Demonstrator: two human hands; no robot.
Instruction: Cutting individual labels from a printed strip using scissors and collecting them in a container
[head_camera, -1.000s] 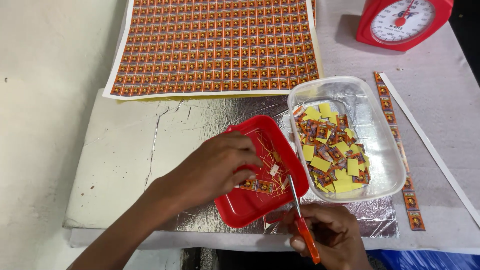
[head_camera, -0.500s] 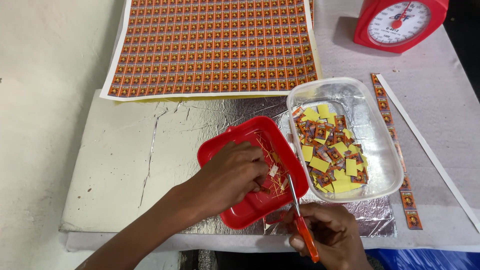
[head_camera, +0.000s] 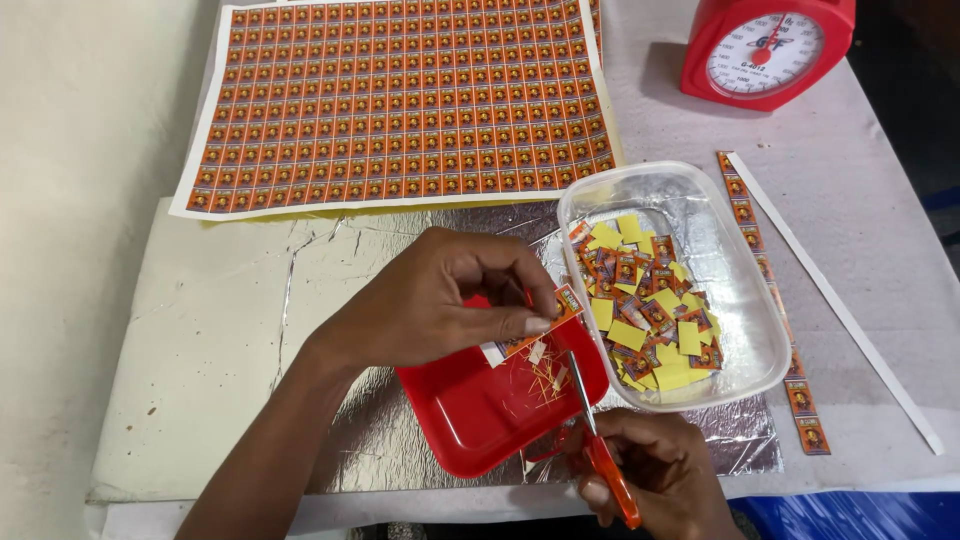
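Head view: our left hand (head_camera: 430, 305) pinches short orange printed label strip (head_camera: 535, 328) above red plastic tray (head_camera: 470, 415). Our right hand (head_camera: 655, 475) grips orange-handled scissors (head_camera: 600, 440), blades beside strip, near clear plastic tub (head_camera: 760, 300).

A grey-clothed table (head_camera: 860, 200) carries a foil-covered board (head_camera: 220, 330). On the board, under the grip: a red tray (head_camera: 480, 410); right of the grip, a clear tub (head_camera: 740, 250); beyond, a label sheet (head_camera: 400, 100). Far right lie a scale (head_camera: 765, 50) and strips (head_camera: 770, 290).

The left hand (head_camera: 430, 300) has lifted out of the red tray (head_camera: 470, 410); it now pinches a label strip (head_camera: 535, 328), apparently above the scissors (head_camera: 590, 420).
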